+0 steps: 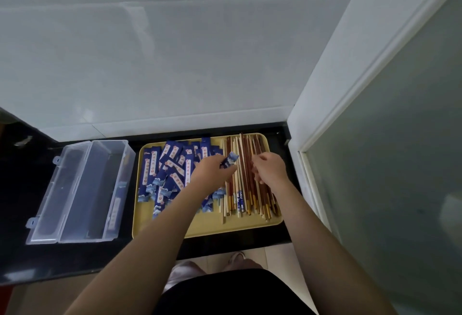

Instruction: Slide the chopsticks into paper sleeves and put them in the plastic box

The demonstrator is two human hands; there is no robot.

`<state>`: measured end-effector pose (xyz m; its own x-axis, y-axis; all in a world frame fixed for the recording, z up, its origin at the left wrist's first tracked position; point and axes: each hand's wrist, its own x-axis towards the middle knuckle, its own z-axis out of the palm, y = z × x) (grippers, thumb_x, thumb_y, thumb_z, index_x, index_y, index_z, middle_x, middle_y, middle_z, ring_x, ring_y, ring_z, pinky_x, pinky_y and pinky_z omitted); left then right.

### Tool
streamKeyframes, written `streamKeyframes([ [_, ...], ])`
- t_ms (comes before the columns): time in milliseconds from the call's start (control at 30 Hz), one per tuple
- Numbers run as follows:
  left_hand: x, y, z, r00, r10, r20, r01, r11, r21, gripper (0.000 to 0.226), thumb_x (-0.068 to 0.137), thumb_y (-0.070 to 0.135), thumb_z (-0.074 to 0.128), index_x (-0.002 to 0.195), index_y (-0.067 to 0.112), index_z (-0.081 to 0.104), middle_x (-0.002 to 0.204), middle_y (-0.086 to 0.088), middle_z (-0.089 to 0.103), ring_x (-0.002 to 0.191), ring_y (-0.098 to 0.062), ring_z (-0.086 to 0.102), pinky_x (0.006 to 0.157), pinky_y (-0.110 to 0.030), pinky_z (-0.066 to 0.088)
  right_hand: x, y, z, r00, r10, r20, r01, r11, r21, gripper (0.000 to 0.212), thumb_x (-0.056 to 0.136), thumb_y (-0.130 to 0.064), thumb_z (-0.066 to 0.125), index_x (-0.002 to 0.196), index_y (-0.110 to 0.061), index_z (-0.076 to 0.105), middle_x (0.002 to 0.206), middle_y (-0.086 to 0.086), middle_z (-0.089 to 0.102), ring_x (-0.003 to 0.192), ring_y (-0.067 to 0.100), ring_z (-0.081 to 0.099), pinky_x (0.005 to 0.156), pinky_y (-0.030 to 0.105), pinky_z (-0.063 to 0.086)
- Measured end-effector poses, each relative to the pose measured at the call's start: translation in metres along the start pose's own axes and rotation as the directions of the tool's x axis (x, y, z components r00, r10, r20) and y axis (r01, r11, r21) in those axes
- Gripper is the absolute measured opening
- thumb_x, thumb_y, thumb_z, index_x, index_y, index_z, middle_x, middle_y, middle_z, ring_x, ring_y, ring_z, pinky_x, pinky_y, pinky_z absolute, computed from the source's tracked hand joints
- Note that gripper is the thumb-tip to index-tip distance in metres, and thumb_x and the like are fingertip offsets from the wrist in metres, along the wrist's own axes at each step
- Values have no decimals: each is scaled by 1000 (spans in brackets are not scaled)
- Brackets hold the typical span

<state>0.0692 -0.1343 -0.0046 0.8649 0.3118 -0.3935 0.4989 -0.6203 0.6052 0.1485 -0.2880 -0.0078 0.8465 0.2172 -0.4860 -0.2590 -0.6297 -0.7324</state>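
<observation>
A yellow tray (200, 227) lies on a black counter (22, 189) below a white tiled wall (175, 52). Its left part is covered with a loose heap of blue paper sleeves (170, 169), overlapping at many angles. Its right part holds a bunch of chopsticks (246, 197), light and dark brown, lying roughly parallel and running from the far edge toward the near edge.

The left hand (212, 172) is over the middle of the tray, its fingers curled round 1 blue sleeve (229, 161) whose end sticks out toward the chopsticks. The right hand (270, 168) rests just beside it on the chopsticks, fingers bent down among them; whether it is actually gripping any cannot be told.

A clear plastic box (100, 189) stands on the counter to the left of the tray, just beside it, with its hinged lid (50, 189) folded open to the left. On the right is a white door frame (332, 77) with frosted glass (400, 164).
</observation>
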Motion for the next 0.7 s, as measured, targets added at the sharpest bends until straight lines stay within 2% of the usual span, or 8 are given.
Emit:
streamKeyframes([
  [100, -5, -7, 4, 998, -58, 28, 59, 997, -51, 22, 99, 38, 56, 86, 20, 59, 78, 2, 72, 62, -6, 70, 56, -20, 51, 6, 33, 5, 997, 50, -62, -70, 914, -400, 17, 101, -28, 55, 99, -12, 61, 95, 6, 66, 76, 18, 64, 68, 32, 53],
  [167, -7, -9, 6, 996, -75, 42, 79, 993, -86, 22, 101, 36, 54, 88, 19, 58, 78, 2, 72, 60, -6, 70, 54, -17, 48, 3, 45, 12, 994, 42, -102, -87, 869, -487, 25, 101, -32, 58, 112, -10, 56, 107, 7, 62, 87, 22, 64, 69, 31, 49],
  [267, -6, -12, 8, 994, -95, 52, 100, 990, -100, 23, 101, 36, 55, 87, 17, 59, 76, 2, 72, 59, -7, 70, 55, -19, 51, 3, 48, 22, 989, 42, -143, -106, 871, -479, 33, 101, -31, 58, 123, -7, 53, 116, 9, 60, 99, 26, 66, 74, 33, 52],
  [600, -2, -16, 13, 994, -98, 52, 103, 989, -109, 26, 98, 38, 59, 89, 14, 61, 73, 0, 74, 59, -8, 71, 69, -30, 61, 13, 47, 27, 982, 138, -129, -178, 903, -391, 29, 101, -24, 57, 123, -5, 58, 116, 11, 64, 100, 29, 67, 86, 39, 58],
  [700, -3, -15, 10, 995, -98, 32, 101, 986, -131, 23, 97, 37, 60, 90, 15, 61, 73, 1, 73, 59, -8, 71, 69, -29, 60, 10, 46, 27, 981, 147, -124, -181, 923, -340, 27, 99, -23, 60, 120, -5, 59, 113, 11, 65, 99, 29, 68, 83, 38, 58],
])
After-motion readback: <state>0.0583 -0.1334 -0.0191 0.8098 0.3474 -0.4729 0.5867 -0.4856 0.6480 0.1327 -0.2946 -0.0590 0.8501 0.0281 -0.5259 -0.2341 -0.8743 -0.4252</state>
